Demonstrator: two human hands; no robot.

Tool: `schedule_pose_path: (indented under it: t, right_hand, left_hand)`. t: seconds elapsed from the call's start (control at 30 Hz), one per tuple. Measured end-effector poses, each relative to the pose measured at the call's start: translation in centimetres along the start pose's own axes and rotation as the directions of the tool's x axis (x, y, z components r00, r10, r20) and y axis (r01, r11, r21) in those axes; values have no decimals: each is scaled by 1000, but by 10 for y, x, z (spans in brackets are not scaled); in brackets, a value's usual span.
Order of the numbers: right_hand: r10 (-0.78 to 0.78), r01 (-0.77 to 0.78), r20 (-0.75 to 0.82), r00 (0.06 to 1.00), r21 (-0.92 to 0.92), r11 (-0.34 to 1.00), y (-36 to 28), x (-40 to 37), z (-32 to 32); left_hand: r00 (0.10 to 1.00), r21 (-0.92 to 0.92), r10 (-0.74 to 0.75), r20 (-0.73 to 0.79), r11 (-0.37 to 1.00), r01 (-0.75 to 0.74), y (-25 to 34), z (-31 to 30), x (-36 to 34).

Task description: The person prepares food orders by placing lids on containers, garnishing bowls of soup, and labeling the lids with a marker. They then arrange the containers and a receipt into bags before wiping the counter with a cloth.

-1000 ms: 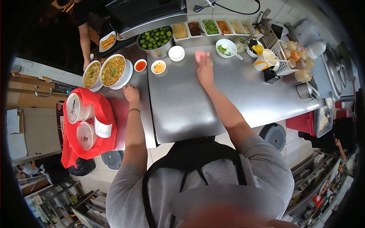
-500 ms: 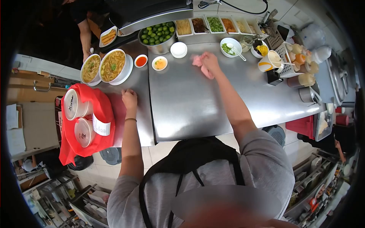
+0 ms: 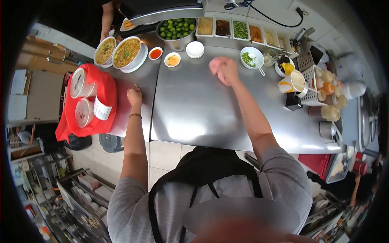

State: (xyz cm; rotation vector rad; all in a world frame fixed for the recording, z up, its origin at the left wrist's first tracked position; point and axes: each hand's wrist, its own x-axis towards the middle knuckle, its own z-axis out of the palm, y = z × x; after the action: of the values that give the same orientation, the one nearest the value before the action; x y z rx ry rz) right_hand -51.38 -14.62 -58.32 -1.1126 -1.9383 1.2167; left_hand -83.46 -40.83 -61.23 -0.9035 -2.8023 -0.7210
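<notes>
My right hand (image 3: 228,73) is closed around a crumpled pink cloth (image 3: 219,67) against the steel counter (image 3: 190,105). My left hand (image 3: 134,96) rests closed on the counter's left part; a tiny yellowish bit shows at its fingertips, too small to name. Beyond that hand stand two bowls of noodle soup (image 3: 127,53), the nearer on a white plate. A small dish of red sauce (image 3: 155,53) and a little cup of orange-yellow sauce (image 3: 172,60) sit between my hands. Right of the cloth is a white bowl of chopped greens (image 3: 248,58) with a spoon in it.
A red bag (image 3: 109,97) with lidded tubs stands at the left edge. Behind are a pot of limes (image 3: 177,30), stacked white saucers (image 3: 195,49) and topping trays (image 3: 240,30). A basket of bottles (image 3: 313,81) stands right. Another person's arm (image 3: 106,24) reaches in at top left.
The camera view has shifted a little. My right hand has bunched the pink cloth more tightly, and its loose end no longer trails toward me. My left hand stays closed on the counter.
</notes>
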Motion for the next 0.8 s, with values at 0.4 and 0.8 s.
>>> schedule_pose_path:
  t: [0.4, 0.8]
  right_hand:
    - [-291, 279, 88, 953, 129, 952, 14, 65, 24]
    - [-376, 397, 126, 918, -286, 872, 15, 44, 12]
  left_hand:
    - [949, -205, -315, -2, 929, 308, -5, -28, -53]
    - [907, -487, -420, 39, 784, 384, -21, -49, -97]
